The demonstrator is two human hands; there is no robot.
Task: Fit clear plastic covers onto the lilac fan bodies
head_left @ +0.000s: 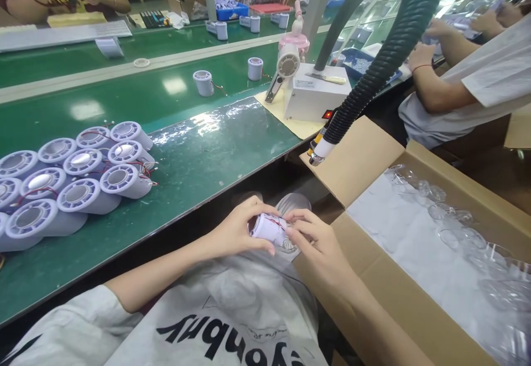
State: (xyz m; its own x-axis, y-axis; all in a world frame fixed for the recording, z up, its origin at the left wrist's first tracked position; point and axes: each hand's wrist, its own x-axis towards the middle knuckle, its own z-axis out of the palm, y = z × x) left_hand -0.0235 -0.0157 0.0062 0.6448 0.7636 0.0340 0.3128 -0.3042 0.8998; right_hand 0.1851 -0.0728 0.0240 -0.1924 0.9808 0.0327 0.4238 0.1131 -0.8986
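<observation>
Along a green workbench (199, 167), at far left, a batch of lavender cylindrical housings (85, 193) sits packed together, ringed ends up, the group cut off by the frame edge. Red leads trail loose from several, suggesting part-built units with work left on them. Farther along, two similar housings (203, 84) stand apart on the green surface, wires out to one side.

At center, just off the bench edge and above the worker's lap, one lavender housing (266, 232) lies tilted between two bare hands. The left hand (239, 226) is wrapped around its body, thumb below and fingers above. The right hand (322, 240) brings thumb and fingertips nearly together at the opposite end, beside thin red and dark wires (277, 222) and a clear ribbed piece (289, 244); whether they pinch anything or merely touch cannot be told. With leads exposed, the unit appears midway through assembly. Fingers cover the spot where the clear piece meets the housing, so any fastening is hidden.

Right of center, a black ribbed hose (365, 92) descends in front of a white machine (309, 100), covering part of it. At far right, an open cardboard carton (357, 158) holds clear plastic parts (460, 233), apparently stock for further units, blurred toward the lower corner.
</observation>
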